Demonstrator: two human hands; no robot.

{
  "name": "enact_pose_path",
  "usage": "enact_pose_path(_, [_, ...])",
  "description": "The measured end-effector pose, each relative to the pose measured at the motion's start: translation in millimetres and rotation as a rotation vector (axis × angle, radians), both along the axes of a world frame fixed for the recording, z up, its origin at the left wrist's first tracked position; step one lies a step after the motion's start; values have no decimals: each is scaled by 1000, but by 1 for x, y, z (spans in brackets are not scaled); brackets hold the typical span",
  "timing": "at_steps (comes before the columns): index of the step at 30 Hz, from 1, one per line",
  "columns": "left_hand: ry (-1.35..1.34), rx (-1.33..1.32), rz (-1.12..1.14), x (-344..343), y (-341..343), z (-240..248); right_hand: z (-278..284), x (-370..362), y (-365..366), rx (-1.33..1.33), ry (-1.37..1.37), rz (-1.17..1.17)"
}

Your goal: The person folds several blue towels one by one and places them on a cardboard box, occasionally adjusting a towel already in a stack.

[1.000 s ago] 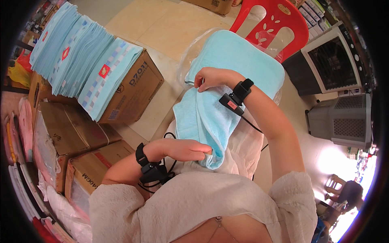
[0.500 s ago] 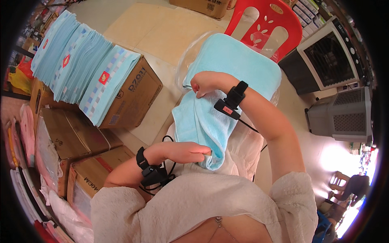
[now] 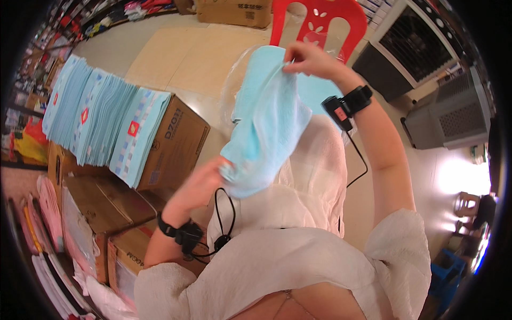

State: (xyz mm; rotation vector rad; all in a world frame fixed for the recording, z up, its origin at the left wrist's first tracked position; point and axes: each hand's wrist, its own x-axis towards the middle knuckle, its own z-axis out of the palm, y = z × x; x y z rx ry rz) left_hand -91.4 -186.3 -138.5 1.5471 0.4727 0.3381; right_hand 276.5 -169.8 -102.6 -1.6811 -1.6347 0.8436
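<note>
A light blue towel (image 3: 269, 144) hangs stretched at a slant in front of me, over my lap. My right hand (image 3: 314, 60) is closed, pinching the towel's far upper edge between thumb and fingers. At the lower left corner of the towel, my left hand (image 3: 205, 181) grips the cloth; it is smeared by motion. Behind the held towel lies a pile of light blue towels (image 3: 318, 92), partly hidden, with clear plastic around it, in front of a red plastic chair (image 3: 344, 34). Each of my wrists wears a black strap with a small device and cable.
To the left, folded blue towels with checked borders (image 3: 106, 120) are lined up on a brown carton (image 3: 184, 138). More cartons (image 3: 106, 200) stand nearer me. At the right are an air cooler (image 3: 413, 42) and a grey slatted unit (image 3: 453, 114). Another carton (image 3: 234, 12) sits at the back.
My right hand has moved up and right, lifting the towel's far edge and spreading the cloth out. My left hand has moved left and away from me. The whole view has shifted slightly.
</note>
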Motion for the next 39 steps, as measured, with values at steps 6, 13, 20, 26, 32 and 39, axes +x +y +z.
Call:
enact_pose_path(6, [-43, 645, 621, 31, 115, 50, 44, 69, -66, 519, 73, -211])
enact_pose_path(13, [-229, 960, 552, 105, 150, 116, 85, 94, -126, 656, -151, -433])
enact_pose_path(20, [-446, 360, 362, 141, 88, 159, 143, 38, -196, 682, 70, -709])
enact_pose_path(26, [-338, 713, 459, 89, 55, 208, 155, 48, -264, 862, -69, -532])
enact_pose_path(32, [-177, 685, 439, 89, 41, 221, 140, 26, -274, 834, 2, -774])
enact_pose_path(39, [121, 556, 118, 138, 138, 58, 8, 84, -182, 163, 60, -569])
